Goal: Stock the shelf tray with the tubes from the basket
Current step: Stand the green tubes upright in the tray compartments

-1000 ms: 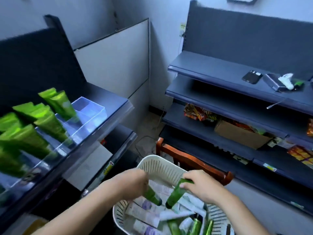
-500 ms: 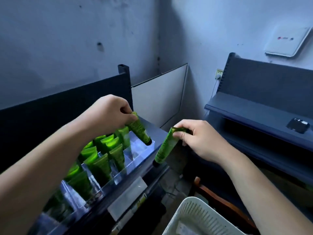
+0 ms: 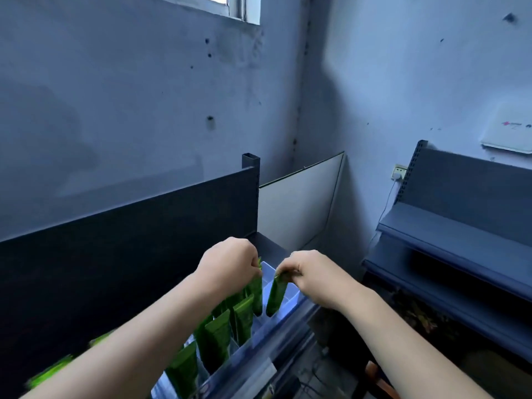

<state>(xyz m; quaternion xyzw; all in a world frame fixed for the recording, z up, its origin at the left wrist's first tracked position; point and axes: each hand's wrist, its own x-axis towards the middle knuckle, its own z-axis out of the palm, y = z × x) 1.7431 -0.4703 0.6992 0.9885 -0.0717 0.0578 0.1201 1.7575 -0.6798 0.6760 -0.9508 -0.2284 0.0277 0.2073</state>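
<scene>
A clear divided shelf tray sits on the dark shelf at lower centre, with several green tubes standing in its compartments, caps down. My left hand pinches the crimped top of one green tube that hangs into the tray. My right hand pinches a second green tube just beside it, cap down over the tray's far end. The basket is out of view.
A dark back panel rises behind the tray. A white board leans in the corner. A second grey shelving unit stands at the right. A reddish wooden chair edge shows at the bottom.
Both hands lifted a green tube each out of the basket, carried them up to the tray, and now hold them upright, cap down, side by side at the tray's far end.
</scene>
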